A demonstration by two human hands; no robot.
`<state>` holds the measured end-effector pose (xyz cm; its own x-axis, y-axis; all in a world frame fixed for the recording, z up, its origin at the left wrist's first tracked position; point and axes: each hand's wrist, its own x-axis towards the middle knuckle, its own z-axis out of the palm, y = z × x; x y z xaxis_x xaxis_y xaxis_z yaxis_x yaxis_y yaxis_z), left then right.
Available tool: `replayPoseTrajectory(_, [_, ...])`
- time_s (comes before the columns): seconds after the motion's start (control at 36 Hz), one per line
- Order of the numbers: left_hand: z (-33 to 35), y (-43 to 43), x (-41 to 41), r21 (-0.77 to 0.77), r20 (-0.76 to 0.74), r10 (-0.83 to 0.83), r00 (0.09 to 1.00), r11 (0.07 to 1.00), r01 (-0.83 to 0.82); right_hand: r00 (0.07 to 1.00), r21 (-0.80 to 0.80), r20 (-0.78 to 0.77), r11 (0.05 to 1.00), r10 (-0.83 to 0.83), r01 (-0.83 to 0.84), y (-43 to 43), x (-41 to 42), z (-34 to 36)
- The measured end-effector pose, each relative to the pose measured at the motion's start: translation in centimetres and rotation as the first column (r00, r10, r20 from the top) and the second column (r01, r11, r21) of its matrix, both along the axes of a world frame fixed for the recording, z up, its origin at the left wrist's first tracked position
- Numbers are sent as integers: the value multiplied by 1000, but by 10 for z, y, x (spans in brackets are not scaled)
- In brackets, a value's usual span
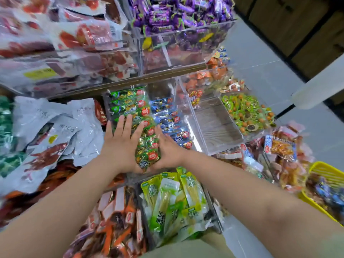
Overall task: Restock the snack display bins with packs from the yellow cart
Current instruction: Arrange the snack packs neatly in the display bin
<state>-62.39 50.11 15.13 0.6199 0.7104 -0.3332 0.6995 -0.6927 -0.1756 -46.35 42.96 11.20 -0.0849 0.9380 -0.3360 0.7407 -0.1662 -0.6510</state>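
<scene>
A row of green snack packs [147, 146] with red labels fills a clear bin [107, 101] in the middle of the display. My left hand [121, 140] lies flat with straight fingers against the left side of the row. My right hand [167, 149] presses on the right side, its fingers partly hidden behind the packs. Both palms squeeze the near end of the row between them. The yellow cart [320, 172] shows at the right edge with dark and blue packs inside.
Blue packs [173, 123] fill the bin right of the green ones, beside an almost bare clear bin [217, 127]. Purple candies [178, 13] sit above. White pouches [46, 131] lie left, yellow-green packs [173, 203] and orange packs [115, 220] in front.
</scene>
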Motion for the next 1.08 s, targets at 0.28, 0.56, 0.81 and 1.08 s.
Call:
replayPoseTrajectory(0.28, [8, 17, -2, -32, 6, -111, 994, 993, 111, 997, -49, -62, 997, 53, -56, 15, 8, 6])
replayPoseTrajectory(0.56, [4, 11, -7, -15, 37, -101, 994, 995, 102, 774, -203, -374, 859, -511, 470, 45, 36, 25])
replayPoseTrajectory(0.81, [4, 20, -6, -50, 6, -71, 997, 996, 72, 678, -348, -535, 863, -504, 367, 82, 8, 16])
replayPoseTrajectory(1.08, [0, 22, -8, -46, 56, -71, 996, 996, 73, 597, -422, -498, 778, -629, 466, 111, 16, 12])
